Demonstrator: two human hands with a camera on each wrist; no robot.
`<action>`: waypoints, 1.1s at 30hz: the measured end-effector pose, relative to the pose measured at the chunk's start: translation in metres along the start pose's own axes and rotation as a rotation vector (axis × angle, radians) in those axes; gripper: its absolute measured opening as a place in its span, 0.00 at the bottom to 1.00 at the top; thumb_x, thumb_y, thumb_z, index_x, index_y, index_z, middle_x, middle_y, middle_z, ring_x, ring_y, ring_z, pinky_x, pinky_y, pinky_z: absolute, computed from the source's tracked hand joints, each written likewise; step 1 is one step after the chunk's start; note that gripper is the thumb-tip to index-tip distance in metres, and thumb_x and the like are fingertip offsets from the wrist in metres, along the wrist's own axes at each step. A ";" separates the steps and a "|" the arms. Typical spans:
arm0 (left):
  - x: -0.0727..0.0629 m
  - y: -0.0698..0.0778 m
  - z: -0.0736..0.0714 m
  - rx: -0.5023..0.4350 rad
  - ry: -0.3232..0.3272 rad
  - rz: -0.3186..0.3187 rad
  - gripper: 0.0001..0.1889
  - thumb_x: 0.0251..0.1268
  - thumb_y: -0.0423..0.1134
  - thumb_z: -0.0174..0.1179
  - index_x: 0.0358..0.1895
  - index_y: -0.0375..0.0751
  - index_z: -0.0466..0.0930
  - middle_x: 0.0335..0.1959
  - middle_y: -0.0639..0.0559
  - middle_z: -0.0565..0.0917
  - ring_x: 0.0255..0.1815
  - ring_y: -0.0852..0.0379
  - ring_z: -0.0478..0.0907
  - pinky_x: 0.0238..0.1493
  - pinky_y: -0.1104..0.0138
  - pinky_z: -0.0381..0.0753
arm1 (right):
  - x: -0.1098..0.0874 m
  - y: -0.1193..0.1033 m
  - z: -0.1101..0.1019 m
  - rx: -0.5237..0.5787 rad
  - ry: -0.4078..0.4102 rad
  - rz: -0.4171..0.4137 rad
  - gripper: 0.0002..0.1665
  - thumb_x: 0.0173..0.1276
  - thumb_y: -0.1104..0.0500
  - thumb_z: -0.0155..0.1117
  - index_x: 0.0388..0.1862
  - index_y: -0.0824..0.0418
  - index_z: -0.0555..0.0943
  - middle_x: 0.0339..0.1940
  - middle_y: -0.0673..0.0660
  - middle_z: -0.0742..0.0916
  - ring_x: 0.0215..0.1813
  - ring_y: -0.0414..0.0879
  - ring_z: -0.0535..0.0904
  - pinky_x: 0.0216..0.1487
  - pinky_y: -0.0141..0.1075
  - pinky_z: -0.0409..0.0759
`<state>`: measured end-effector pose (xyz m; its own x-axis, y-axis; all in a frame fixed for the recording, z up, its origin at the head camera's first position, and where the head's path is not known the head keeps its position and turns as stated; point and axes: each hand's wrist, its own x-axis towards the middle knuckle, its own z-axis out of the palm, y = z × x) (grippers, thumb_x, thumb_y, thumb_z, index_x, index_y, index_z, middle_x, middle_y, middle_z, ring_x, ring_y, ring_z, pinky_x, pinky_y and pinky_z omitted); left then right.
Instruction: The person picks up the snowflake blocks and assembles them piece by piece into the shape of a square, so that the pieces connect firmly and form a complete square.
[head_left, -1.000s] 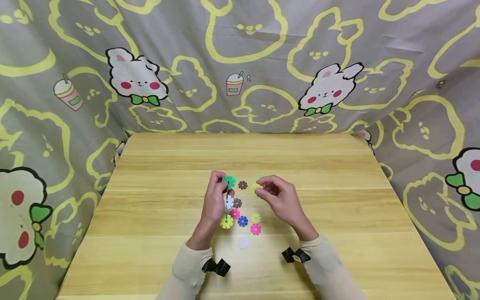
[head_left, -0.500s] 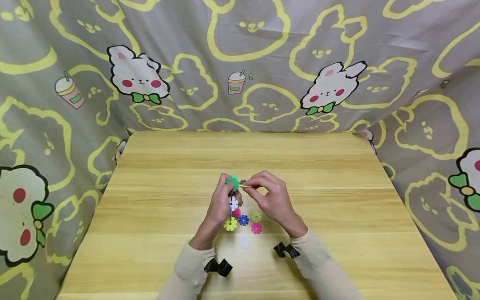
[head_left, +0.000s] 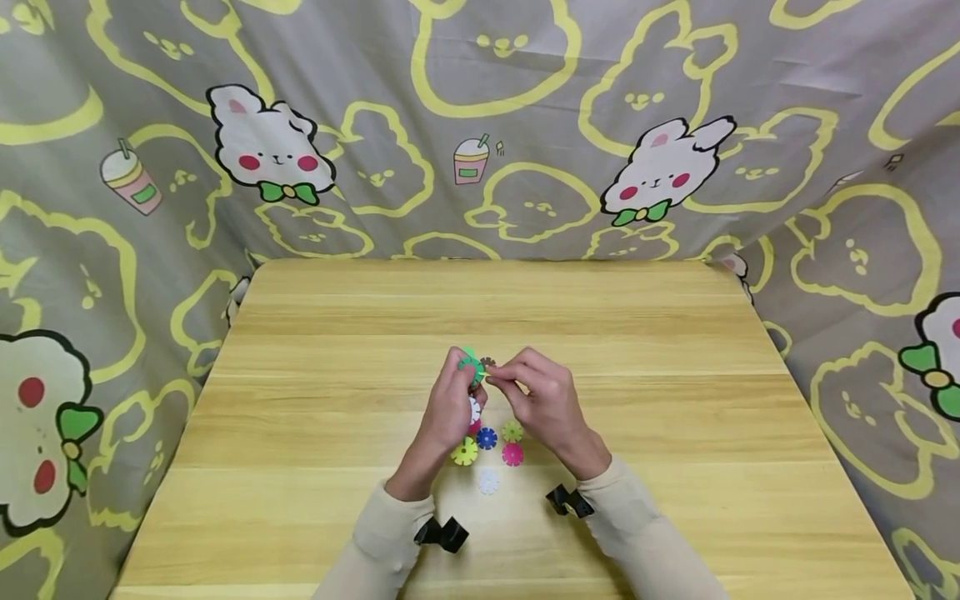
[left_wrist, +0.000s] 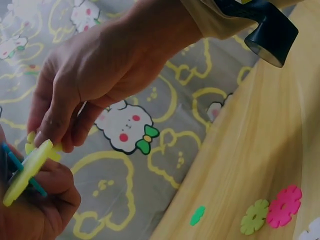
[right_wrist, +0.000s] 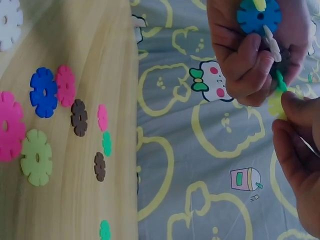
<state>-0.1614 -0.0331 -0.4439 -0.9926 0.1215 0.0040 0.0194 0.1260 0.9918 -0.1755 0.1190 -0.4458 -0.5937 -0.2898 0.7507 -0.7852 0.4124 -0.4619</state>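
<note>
My left hand grips a chain of slotted snowflake discs. A green disc is at its top by the thumb, and a yellow disc hangs at the near end. A blue disc and a white disc of this chain show against the palm in the right wrist view. My right hand pinches another yellow disc between thumb and index finger. Its edge meets the green disc; how deep the slots engage is hidden by the fingertips.
Loose discs lie on the wooden table: blue, pink, yellow-green and white. Brown discs, one brown disc among them, and small green ones lie farther off. A patterned curtain surrounds the table.
My right hand has moved left, bringing its yellow disc up to the green one and turning it edge-on. The left hand has shifted slightly right with the chain.
</note>
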 end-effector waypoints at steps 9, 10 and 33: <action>-0.001 -0.006 0.002 0.159 0.006 -0.014 0.10 0.76 0.40 0.32 0.35 0.42 0.61 0.20 0.47 0.72 0.22 0.56 0.70 0.25 0.69 0.65 | 0.000 -0.003 0.003 -0.112 -0.011 -0.075 0.04 0.53 0.70 0.74 0.28 0.63 0.88 0.23 0.51 0.81 0.23 0.38 0.75 0.25 0.21 0.73; -0.001 -0.006 0.000 0.142 -0.004 -0.017 0.10 0.76 0.40 0.33 0.35 0.42 0.60 0.20 0.47 0.72 0.23 0.55 0.70 0.24 0.69 0.65 | 0.000 -0.002 0.003 -0.106 -0.018 -0.067 0.04 0.54 0.69 0.73 0.29 0.63 0.88 0.23 0.51 0.82 0.24 0.38 0.75 0.26 0.21 0.74; 0.001 -0.004 -0.009 -0.102 0.107 -0.007 0.10 0.75 0.42 0.46 0.45 0.36 0.67 0.30 0.51 0.69 0.30 0.54 0.69 0.34 0.69 0.70 | -0.052 0.034 -0.003 -0.167 -0.620 0.384 0.15 0.60 0.55 0.71 0.46 0.58 0.85 0.36 0.49 0.86 0.34 0.36 0.78 0.37 0.26 0.79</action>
<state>-0.1633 -0.0428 -0.4465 -0.9999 0.0144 0.0047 0.0051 0.0255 0.9997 -0.1707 0.1502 -0.4989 -0.8496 -0.5125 0.1244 -0.4951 0.6939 -0.5229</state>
